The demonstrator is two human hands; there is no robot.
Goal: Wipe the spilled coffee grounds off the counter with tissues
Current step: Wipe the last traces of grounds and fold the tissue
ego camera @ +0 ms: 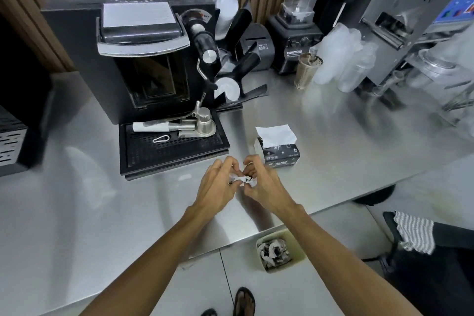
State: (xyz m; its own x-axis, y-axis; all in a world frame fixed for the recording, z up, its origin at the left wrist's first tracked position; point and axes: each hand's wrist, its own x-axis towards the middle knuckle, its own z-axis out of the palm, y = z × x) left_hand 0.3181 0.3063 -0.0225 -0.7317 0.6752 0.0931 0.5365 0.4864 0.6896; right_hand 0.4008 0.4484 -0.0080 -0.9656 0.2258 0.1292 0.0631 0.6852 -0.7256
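Crumpled white tissue (245, 180), stained with dark coffee grounds, just above steel counter (333, 136). Tissue pack (278, 149) just behind, one sheet upright.

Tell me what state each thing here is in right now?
Tissue: crumpled, stained dark, pinched between both hands above the counter.
Left hand: closed on the tissue.
Right hand: closed on the tissue.
Tissue pack: open, one sheet sticking up.
Bin: on the floor, holds used tissues.
Counter: looks clean around the hands.
Drip tray: holds a portafilter lying flat.

Left hand (218, 182) and right hand (264, 182) together, fingertips pinched, forearms extended
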